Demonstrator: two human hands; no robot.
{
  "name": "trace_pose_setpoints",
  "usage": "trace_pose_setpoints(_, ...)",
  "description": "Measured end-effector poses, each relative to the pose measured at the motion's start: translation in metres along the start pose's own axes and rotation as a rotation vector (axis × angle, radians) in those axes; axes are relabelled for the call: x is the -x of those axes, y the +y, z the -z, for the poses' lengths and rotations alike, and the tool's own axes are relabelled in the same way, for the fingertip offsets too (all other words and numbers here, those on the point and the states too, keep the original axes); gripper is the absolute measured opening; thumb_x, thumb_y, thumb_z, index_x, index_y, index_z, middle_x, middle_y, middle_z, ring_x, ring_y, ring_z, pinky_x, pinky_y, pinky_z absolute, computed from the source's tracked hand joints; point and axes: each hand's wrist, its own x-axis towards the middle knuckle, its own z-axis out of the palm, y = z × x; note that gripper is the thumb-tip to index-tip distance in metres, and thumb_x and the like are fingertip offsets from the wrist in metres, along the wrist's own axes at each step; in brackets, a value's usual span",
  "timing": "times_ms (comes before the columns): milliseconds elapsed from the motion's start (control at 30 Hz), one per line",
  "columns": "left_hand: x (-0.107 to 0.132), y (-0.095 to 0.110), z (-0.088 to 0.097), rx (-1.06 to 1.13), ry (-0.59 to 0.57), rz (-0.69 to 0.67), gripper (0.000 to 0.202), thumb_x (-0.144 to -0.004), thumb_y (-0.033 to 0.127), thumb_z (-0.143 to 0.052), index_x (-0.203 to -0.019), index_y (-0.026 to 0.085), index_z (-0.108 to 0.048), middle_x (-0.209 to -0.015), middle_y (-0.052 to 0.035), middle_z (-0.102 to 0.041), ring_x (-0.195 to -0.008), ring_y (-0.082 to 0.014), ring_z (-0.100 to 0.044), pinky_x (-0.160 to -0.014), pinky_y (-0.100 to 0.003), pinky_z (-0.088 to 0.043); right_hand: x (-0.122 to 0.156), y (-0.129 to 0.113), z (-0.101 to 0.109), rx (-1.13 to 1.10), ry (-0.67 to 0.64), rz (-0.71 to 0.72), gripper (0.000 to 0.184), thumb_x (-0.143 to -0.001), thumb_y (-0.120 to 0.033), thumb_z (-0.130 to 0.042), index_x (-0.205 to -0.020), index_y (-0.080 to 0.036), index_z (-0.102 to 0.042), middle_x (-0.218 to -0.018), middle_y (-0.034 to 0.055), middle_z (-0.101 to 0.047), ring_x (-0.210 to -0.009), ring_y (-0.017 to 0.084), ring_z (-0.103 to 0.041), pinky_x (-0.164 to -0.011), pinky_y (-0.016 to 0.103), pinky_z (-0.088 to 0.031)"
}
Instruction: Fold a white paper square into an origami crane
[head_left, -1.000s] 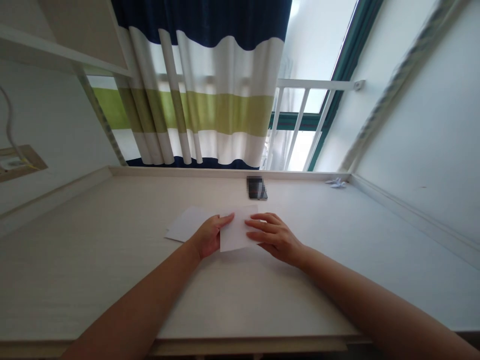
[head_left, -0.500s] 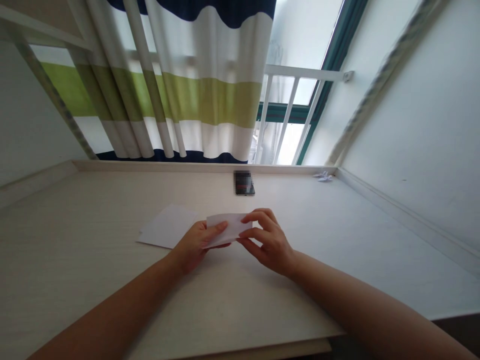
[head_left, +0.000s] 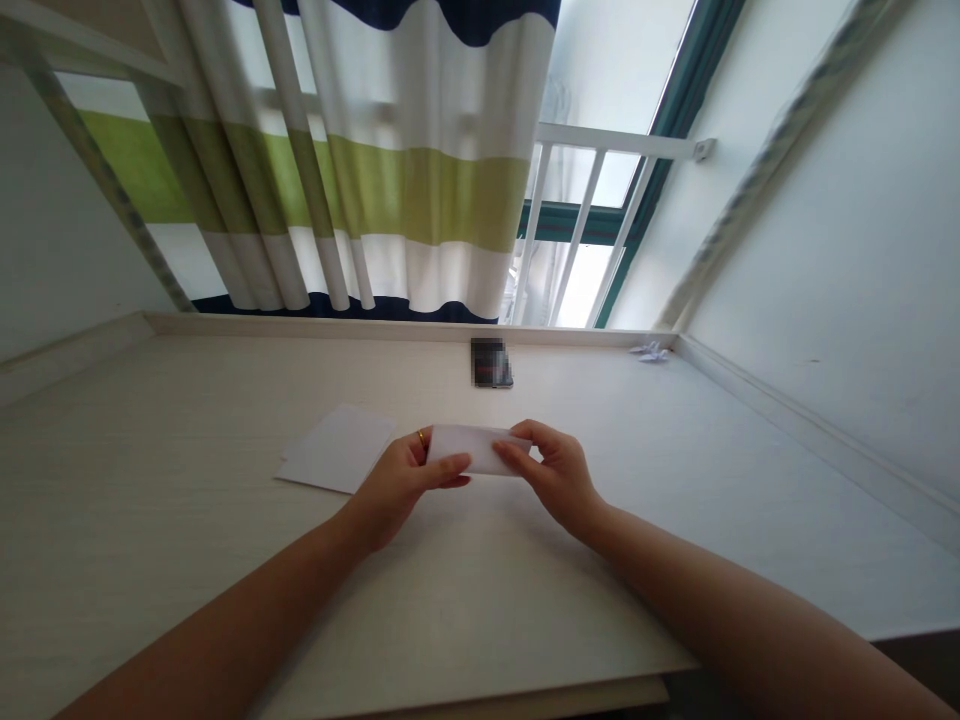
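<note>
A small white piece of paper (head_left: 477, 449), seemingly folded into a rectangle, is held up above the desk between both hands. My left hand (head_left: 401, 480) grips its left end, thumb flat across the front and fingers behind; a ring shows on one finger. At the right end, my right hand (head_left: 559, 475) pinches the paper between thumb and fingers. A larger stack of white paper (head_left: 337, 448) lies on the desk just beyond my left forearm, partly hidden by the left hand.
The pale desk (head_left: 465, 600) has a raised rim at the back. A dark phone-like object (head_left: 491, 363), blurred out, lies near that rim. Small crumpled white paper bits (head_left: 651, 352) sit in the back right corner. Behind hangs a striped curtain (head_left: 420, 190) beside a white railing (head_left: 577, 200).
My right hand has gone from loosely spread fingers at the paper's edge to a thumb-and-finger pinch. The paper has shifted slightly right and is held more level.
</note>
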Motion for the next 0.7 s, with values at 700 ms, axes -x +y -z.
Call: trace_pose_setpoints(700, -0.0027, -0.0045, -0.0024, -0.124, 0.065, 0.059, 0.023, -0.065, 0.028, -0.066, -0.084, 0.015, -0.060, -0.079, -0.0005, -0.064, -0.075, -0.0129, -0.059, -0.069, -0.025, -0.049, -0.0059, -0.0034, -0.0001, 0.191, -0.188, -0.061, 0.017, -0.073, -0.029, -0.057, -0.062, -0.017, -0.062, -0.060, 0.0007, -0.062, -0.056, 0.012, -0.051, -0.057, 0.025, -0.039)
